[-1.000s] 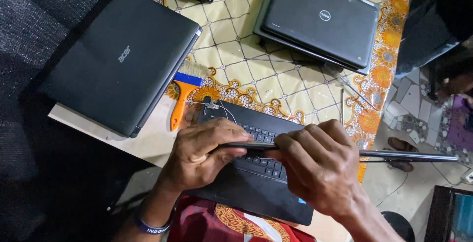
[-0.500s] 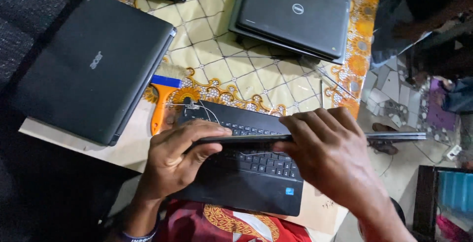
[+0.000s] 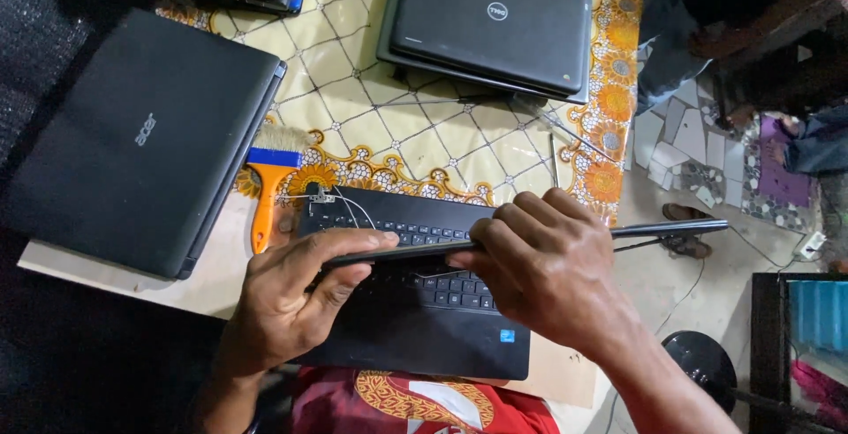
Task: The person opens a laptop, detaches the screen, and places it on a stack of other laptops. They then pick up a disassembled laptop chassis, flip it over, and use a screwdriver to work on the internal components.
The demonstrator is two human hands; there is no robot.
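A black laptop base [image 3: 415, 328] with its keyboard facing up lies at the near edge of the table. Above it I hold a thin dark screen panel [image 3: 671, 229] edge-on, level over the keys. My left hand [image 3: 296, 297] grips the panel's left end, thumb on top. My right hand [image 3: 548, 271] wraps over the panel's middle, fingers curled on its upper edge. Thin loose wires [image 3: 340, 204] stick out at the base's far left corner.
A closed black laptop [image 3: 146, 143] lies at the left, another closed laptop [image 3: 490, 23] at the far middle. An orange-handled brush [image 3: 269, 178] rests between them on the patterned tablecloth [image 3: 371, 125]. A person's feet stand at the right on the tiled floor [image 3: 689, 143].
The view has shifted a little; both hands keep their grip on the panel, which stays level over the keyboard. My right hand has slid slightly along the panel.
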